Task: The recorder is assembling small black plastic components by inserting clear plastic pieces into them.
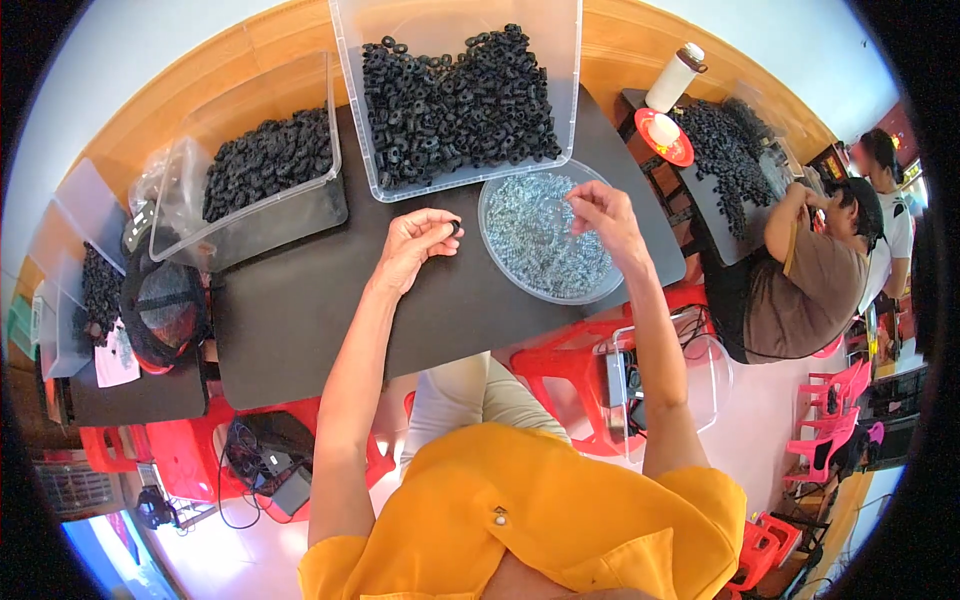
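Observation:
My left hand (421, 243) is above the dark table, its thumb and fingers closed on a small black ring-like part (456, 227). To its right, my right hand (606, 222) hangs over a round clear tub (488, 240) of many tiny silvery metal pieces (545, 235). Its thumb and fingertips are pinched together; anything between them is too small to make out. Beyond both hands a large clear plastic bin (380, 192) stands tilted toward me, partly filled with black ring-like parts (460, 110) like the one in my left hand.
Another clear bin (270, 222) of black parts (270, 165) stands on the left. At right, a second table (715, 215) carries a pile of black parts (725, 165), a red plate (676, 150) and a white bottle (675, 78). A co-worker in brown (815, 290) sits there. Red stools (575, 390) stand below.

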`<state>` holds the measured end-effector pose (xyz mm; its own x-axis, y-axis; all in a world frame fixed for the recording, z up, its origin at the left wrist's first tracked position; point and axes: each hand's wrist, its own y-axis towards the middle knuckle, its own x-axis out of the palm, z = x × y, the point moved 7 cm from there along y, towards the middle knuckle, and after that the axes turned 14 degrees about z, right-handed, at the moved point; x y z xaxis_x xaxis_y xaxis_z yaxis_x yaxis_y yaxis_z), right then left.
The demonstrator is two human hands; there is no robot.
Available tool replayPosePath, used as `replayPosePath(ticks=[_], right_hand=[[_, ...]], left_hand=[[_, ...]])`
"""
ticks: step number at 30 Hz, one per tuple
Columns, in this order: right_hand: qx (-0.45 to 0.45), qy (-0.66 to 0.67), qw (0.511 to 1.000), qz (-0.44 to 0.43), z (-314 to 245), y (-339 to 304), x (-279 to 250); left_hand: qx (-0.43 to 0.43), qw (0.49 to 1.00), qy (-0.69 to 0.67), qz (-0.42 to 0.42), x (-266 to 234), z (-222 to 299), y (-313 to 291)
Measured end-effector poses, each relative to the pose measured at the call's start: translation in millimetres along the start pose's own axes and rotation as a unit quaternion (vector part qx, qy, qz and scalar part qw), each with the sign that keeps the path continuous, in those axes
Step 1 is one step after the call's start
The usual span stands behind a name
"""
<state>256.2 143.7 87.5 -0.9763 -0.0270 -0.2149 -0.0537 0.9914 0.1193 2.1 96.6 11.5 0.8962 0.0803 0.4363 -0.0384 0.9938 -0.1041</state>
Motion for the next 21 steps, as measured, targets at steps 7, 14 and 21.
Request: replayPosePath(ticks=[7,14,21], right_hand=[[-0.068,-0.283,0.956,0.044,13,6,-6],[-0.025,-0.131,0.989,0.065,3,7,-10],[0.024,-0.030,0.997,-0.060,21,15,-4]], left_hand=[[-0.003,1.000,-0.001,-0.004,2,0,-1],[0.001,1.000,0.004,0.006,-1,-1,0],[-0.003,1.000,0.008,-0.004,3,-2,-1]])
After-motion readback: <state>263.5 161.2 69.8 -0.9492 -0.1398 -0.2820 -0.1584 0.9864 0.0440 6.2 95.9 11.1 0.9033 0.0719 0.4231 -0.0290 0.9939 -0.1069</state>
